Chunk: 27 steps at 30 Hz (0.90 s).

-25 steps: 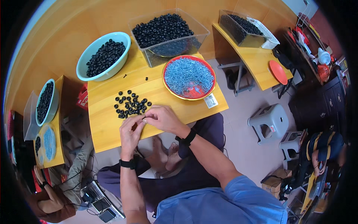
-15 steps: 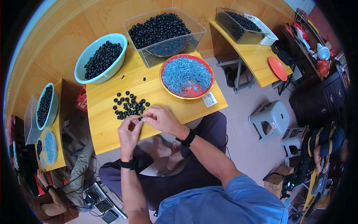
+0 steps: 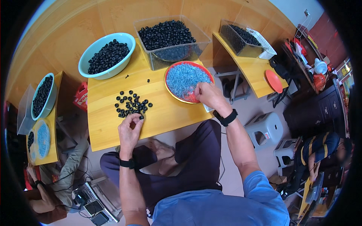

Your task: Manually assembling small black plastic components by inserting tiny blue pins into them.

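Observation:
My left hand (image 3: 129, 130) is closed in a pinch on a small black round part (image 3: 141, 117), just above the table's near edge. Beside it lies a loose group of similar black round parts (image 3: 129, 104), some showing a hole in the middle. My right hand (image 3: 209, 95) reaches to the near right side of a red dish with a gold rim (image 3: 166, 87), heaped with tiny clear-bluish pieces (image 3: 184, 78). Its fingers are bent together at the edge of the heap. Whatever they hold is hidden.
Behind the dish stands a clear plastic bin (image 3: 154, 62) of black parts, with a light-blue basin (image 3: 82, 67) of them to its left. A side table (image 3: 260, 84) holds a red plate (image 3: 274, 81). Grey stools (image 3: 269, 126) stand right; another person's arm (image 3: 47, 196) shows lower left.
My right hand has left my left hand and moved right and away to the red dish. The left hand stays near the loose parts, still pinching the small black part.

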Available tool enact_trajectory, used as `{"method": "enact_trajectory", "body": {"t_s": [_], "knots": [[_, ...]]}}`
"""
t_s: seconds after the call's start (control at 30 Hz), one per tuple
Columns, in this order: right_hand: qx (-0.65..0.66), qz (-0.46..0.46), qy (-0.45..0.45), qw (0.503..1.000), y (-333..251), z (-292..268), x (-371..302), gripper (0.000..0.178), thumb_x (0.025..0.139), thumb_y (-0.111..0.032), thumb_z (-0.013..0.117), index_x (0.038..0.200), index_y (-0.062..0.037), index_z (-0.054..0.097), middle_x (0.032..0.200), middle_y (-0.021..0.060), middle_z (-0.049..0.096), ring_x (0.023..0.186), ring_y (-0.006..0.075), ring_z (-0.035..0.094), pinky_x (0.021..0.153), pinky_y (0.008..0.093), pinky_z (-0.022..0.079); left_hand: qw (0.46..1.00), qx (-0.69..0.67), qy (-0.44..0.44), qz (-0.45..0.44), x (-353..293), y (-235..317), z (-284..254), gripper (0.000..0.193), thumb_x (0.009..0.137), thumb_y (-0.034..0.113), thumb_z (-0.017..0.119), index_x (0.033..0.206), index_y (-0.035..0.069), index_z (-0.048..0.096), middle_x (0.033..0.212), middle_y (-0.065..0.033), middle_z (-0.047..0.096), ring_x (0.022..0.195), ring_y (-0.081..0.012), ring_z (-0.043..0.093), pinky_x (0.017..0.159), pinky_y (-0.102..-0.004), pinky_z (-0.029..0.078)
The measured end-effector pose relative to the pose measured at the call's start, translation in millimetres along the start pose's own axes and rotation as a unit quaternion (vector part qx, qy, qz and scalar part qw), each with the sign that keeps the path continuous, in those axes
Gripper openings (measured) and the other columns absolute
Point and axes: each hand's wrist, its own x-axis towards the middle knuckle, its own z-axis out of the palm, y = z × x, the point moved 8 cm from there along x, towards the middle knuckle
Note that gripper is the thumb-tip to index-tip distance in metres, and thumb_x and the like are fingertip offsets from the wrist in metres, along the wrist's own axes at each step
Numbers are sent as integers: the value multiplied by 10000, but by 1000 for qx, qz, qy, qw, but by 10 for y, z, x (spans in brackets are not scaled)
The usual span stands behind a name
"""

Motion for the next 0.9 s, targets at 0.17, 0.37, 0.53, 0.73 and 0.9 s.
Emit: {"method": "enact_trajectory", "body": {"t_s": [0.17, 0.37, 0.53, 0.73, 0.9], "knots": [[-37, -1, -68, 997, 9, 236, 94, 100, 817, -81, 648, 896, -79, 710, 920, 176, 740, 941, 386, 697, 823, 497, 530, 1000, -3, 0, 0, -9, 35, 15, 182, 857, 25, 769, 1028, 7, 709, 798, -57, 679, 704, -130, 617, 678, -272, 514], [-62, -29, -47, 997, -108, 281, 121, 117, 808, -64, 637, 900, -69, 708, 926, 208, 728, 947, 397, 695, 835, 497, 518, 1000, 7, -6, 9, -15, 41, 4, 183, 853, 34, 768, 1025, 14, 710, 812, -90, 688, 738, -188, 653, 700, -304, 528], [-16, -35, -3, 999, -87, 169, 129, 193, 811, -29, 626, 966, -42, 741, 861, 203, 715, 860, 336, 706, 755, 434, 533, 1000, 3, -9, 6, -19, 50, 3, 178, 844, 37, 770, 1012, 21, 710, 812, -91, 684, 757, -214, 660, 717, -320, 528], [249, -103, 54, 962, -513, 59, -130, 164, 820, -48, 711, 977, -29, 755, 874, 107, 687, 782, 216, 683, 736, 323, 546, 999, 21, -16, 25, -1, 103, 0, 186, 837, 43, 776, 1011, 26, 715, 822, -84, 688, 764, -216, 650, 726, -332, 522], [375, -136, -28, 917, -1074, 657, -293, 142, 847, -12, 690, 981, -18, 737, 877, 80, 700, 799, 151, 675, 716, 280, 542, 999, 12, -28, 30, 1, 65, 7, 167, 876, 16, 751, 1033, 5, 697, 816, -15, 658, 752, -83, 590, 706, -242, 494]]}}
